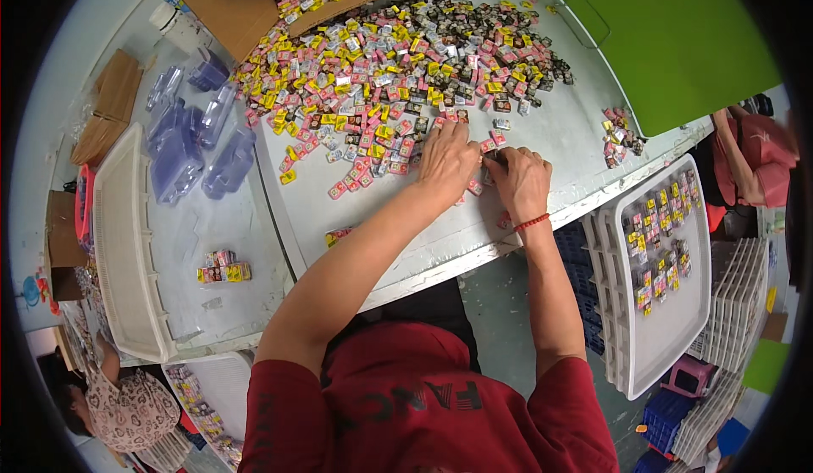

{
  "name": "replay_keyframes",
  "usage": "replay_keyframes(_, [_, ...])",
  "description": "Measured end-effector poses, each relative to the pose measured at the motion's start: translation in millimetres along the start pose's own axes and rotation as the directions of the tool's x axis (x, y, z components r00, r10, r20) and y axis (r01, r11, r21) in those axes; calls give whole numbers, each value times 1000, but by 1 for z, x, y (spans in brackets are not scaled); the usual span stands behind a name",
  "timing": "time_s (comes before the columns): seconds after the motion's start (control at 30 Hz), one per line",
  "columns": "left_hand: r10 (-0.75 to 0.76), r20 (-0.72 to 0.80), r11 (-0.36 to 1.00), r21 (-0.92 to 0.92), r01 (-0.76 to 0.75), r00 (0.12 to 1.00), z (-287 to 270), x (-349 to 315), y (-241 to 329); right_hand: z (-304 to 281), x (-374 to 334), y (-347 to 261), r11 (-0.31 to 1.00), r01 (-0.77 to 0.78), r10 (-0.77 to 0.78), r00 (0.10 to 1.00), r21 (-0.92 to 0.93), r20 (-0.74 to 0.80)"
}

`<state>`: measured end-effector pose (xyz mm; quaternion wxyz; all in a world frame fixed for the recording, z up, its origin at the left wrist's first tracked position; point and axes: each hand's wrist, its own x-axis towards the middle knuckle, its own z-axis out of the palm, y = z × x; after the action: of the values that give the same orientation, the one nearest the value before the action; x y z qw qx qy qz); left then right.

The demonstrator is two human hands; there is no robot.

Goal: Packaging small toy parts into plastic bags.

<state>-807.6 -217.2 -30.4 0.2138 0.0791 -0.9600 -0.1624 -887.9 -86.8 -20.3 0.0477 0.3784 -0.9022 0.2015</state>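
Observation:
A large heap of tiny printed boxes [364,75] in pink, yellow, white and black spreads over the white table. My left hand [447,160] rests at the near edge of the heap, its fingers bent down over some boxes. Close beside it on the right, my right hand [521,181] has its fingers curled inward, with a red bead bracelet on the wrist. The fingertips of both hands nearly meet, and whatever is between them is hidden. Several loose boxes lie around and under the hands. A few more boxes [339,236] sit beside my left forearm.
A cardboard box [224,7] stands behind the heap. Clear plastic shells [178,151], a small block of boxes [224,268] and a white tray [127,244] are at left. A green board [677,41] is at right, above stacked white trays [665,329]. Two people work nearby.

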Motion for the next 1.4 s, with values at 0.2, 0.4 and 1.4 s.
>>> replay_keyframes(0.2, [25, -26, 997, -66, -27, 999, -5, 9, -13, 2, 8, 1, 979, 184, -175, 980, 84, -97])
replay_keyframes(0.4, [-203, -85, 965, -185, 185, 976, -68, -23, -55, -18, -2, -18, 890, 23, -17, 1000, 456, -19])
replay_keyframes(1.4, [-360, -17, 897, -280, 341, 933, -67, 0, -21, -16, -57, -24, 497, -257, 85, 965, 829, 248])
